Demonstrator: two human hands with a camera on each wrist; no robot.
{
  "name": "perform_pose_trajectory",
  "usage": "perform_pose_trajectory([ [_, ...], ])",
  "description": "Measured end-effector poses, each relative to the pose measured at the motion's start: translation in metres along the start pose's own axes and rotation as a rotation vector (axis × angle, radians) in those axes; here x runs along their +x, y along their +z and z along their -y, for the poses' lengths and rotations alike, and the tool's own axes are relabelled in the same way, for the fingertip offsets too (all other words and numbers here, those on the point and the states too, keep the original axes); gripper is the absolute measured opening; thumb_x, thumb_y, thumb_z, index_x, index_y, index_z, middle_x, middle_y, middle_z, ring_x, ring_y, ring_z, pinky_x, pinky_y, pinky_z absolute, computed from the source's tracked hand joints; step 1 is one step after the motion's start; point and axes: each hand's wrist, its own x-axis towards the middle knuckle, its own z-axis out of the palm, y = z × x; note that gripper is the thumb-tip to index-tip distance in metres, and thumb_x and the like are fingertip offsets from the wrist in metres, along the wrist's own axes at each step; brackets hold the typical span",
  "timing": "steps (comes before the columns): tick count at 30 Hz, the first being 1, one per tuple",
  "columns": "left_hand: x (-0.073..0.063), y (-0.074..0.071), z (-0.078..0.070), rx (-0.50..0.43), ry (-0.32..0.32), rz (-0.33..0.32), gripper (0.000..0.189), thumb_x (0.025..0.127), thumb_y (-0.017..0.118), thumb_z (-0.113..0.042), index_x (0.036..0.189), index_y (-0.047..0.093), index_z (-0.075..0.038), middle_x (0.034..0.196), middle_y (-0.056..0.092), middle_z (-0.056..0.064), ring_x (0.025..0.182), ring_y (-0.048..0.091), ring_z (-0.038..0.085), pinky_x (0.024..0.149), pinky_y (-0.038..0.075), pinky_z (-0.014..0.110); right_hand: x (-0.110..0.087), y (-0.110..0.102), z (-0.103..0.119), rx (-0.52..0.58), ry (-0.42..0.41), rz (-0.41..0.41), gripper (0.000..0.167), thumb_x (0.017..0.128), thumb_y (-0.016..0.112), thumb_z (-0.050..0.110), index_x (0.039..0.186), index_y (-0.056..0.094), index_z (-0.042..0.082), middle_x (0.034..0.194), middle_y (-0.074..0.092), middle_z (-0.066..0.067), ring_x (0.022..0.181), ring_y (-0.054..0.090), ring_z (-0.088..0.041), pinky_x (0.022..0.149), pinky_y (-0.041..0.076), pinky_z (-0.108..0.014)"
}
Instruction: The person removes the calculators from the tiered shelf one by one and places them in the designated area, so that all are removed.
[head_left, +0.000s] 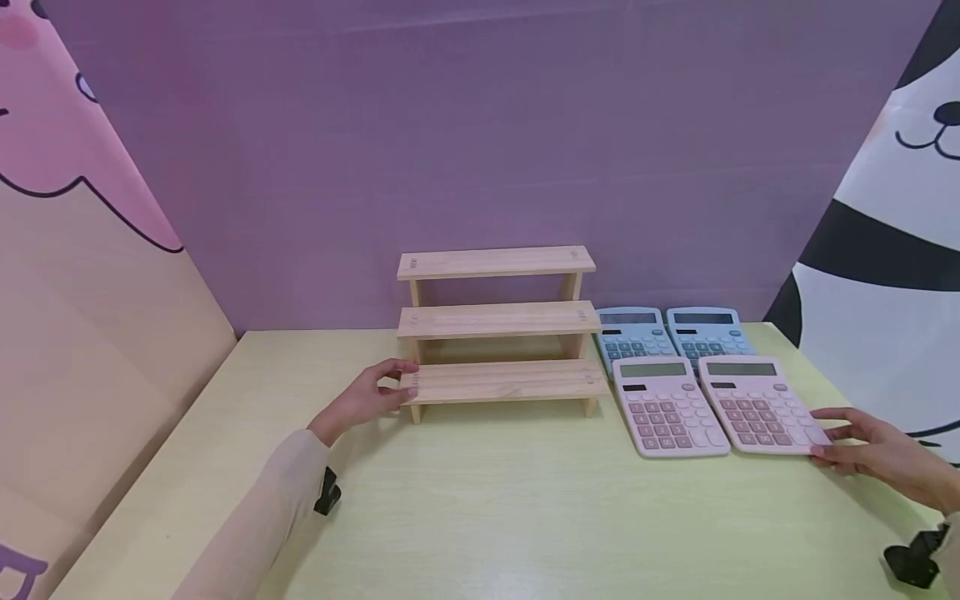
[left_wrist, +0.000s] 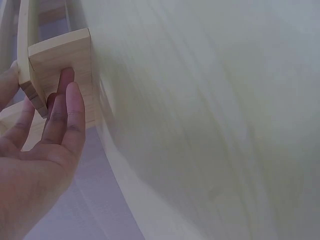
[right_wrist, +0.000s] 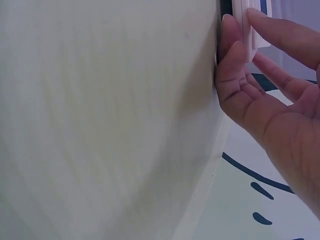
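Observation:
A three-step wooden stand (head_left: 506,380) rises in the middle of the table. My left hand (head_left: 367,396) grips the left end of its lowest step, and in the left wrist view several fingers reach under the board (left_wrist: 27,65) beside its leg. Far to the right, my right hand (head_left: 888,454) pinches the lower right corner of a pink calculator (head_left: 757,385). Seen from the right wrist, fingers lie on both faces of that calculator's edge (right_wrist: 245,32). Another pink calculator (head_left: 663,392) lies just left of it.
Two blue calculators, one at the left (head_left: 633,329) and one at the right (head_left: 705,329), lie behind the pink ones, partly covered by them. A purple backdrop (head_left: 487,125) hangs behind the pale table (head_left: 525,517). Cartoon-printed panels stand at both sides.

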Motion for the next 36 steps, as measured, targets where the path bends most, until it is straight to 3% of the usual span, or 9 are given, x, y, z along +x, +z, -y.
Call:
perform_pose_trajectory([
  [36, -0.0027, 0.001, -0.0058, 0.013, -0.023, -0.009, 0.045, 0.089, 0.06, -0.015, 0.13, 0.045, -0.004, 0.118, 0.044, 0.019, 0.09, 0.06, 0.023, 0.078, 0.054, 0.035, -0.0013, 0.0003, 0.0039, 0.069, 0.055, 0.013, 0.079, 0.087, 0.062, 0.018, 0.134, 0.007, -0.014, 0.109, 0.037, -0.029, 0.083, 0.056, -0.018, 0.072, 0.053, -0.025],
])
